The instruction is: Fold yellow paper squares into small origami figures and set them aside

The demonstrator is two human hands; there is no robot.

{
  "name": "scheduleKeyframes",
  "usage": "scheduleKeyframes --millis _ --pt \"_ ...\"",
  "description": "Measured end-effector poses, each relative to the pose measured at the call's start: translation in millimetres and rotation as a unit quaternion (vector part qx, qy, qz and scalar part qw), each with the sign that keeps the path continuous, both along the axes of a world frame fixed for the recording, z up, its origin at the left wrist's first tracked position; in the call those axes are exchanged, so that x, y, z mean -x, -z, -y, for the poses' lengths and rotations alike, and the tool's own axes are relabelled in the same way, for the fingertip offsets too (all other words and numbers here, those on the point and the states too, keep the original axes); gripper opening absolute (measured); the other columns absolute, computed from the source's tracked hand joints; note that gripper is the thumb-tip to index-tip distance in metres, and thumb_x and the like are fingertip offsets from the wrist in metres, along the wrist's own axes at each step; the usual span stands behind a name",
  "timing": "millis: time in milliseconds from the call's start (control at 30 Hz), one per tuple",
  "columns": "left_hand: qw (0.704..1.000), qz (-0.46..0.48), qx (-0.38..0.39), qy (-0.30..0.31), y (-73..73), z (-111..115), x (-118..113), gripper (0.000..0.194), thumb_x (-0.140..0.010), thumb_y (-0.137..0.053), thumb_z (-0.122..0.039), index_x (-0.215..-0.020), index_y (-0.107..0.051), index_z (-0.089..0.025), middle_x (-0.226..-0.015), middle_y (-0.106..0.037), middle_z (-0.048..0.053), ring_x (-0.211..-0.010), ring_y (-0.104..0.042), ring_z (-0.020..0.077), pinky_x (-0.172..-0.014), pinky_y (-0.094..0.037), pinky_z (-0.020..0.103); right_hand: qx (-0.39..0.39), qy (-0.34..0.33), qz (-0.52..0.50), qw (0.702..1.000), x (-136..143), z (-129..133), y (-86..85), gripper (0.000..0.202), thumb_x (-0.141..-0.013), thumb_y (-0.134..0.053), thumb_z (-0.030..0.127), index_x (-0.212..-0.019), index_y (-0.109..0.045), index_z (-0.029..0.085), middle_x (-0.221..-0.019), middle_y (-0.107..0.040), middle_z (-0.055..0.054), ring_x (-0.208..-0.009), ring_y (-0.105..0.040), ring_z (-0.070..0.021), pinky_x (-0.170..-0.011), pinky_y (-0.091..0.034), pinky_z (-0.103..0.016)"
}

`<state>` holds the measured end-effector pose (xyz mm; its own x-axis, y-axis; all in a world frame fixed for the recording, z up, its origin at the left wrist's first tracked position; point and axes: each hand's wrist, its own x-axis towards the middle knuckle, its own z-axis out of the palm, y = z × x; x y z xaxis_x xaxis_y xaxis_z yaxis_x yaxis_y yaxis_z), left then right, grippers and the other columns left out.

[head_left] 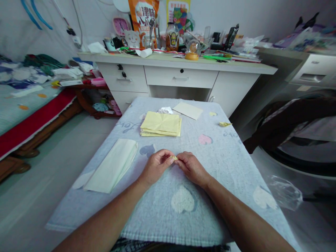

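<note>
My left hand (159, 164) and my right hand (191, 166) meet over the middle of the cloth-covered table, both pinching a small folded yellow paper (174, 158). Most of that paper is hidden by the fingers. Beyond my hands lies a stack of yellow paper sheets (161, 124), creased on top. A pale card (188, 110) and a crumpled white tissue (165, 110) are just behind the stack. To the left rests a folded bundle of pale green paper (112, 164). A small folded yellow piece (225, 124) sits near the right edge.
A white desk (181, 75) with drawers stands behind the table, crowded with a jar (172, 36), an orange bag and small items. On the left is a bed (31, 105); a washing machine (312, 77) with dark cloth hanging out is on the right, beside a clear plastic bag (285, 192).
</note>
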<state>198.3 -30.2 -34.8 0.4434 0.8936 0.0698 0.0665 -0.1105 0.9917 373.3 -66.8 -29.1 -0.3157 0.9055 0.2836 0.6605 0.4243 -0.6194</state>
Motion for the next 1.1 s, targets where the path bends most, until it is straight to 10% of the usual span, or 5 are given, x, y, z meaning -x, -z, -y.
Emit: scheduleKeyframes --millis 467,633,1100 --pt "0.981 -0.116 -0.155 -0.006 3.0 -6.1 4.8 0.01 -0.085 -0.054 -0.017 -0.082 -0.063 -0.017 -0.082 -0.062 0.001 -0.078 -0.058 0.0139 -0.072 -0.044 0.025 -0.004 0.069 0.049 0.996 -0.8 3.7 2.3 0.032 -0.084 -0.064 0.027 -0.113 -0.059 0.018 -0.093 -0.058 -0.006 -0.09 -0.051 -0.0204 -0.08 -0.034 -0.033" --pt "0.968 -0.144 -0.204 -0.017 0.5 -4.0 5.0 0.009 -0.084 -0.056 -0.017 -0.083 -0.065 -0.018 -0.09 -0.06 0.003 -0.089 -0.056 0.0157 -0.08 -0.042 0.027 -0.037 0.055 -0.019 0.998 1.0 4.0 1.3 0.014 -0.086 -0.06 0.022 -0.099 -0.059 0.019 -0.089 -0.057 -0.004 -0.086 -0.053 -0.0182 -0.079 -0.036 -0.032" --pt "0.996 0.064 0.05 -0.023 5.6 -5.5 1.4 0.013 -0.088 -0.052 -0.029 -0.086 -0.05 -0.017 -0.072 -0.06 -0.001 -0.067 -0.057 0.011 -0.066 -0.046 0.024 -0.027 0.07 -0.126 0.989 -4.2 0.1 0.2 0.009 -0.086 -0.051 0.012 -0.085 -0.055 0.019 -0.08 -0.053 -0.001 -0.074 -0.051 -0.0141 -0.068 -0.039 -0.026"
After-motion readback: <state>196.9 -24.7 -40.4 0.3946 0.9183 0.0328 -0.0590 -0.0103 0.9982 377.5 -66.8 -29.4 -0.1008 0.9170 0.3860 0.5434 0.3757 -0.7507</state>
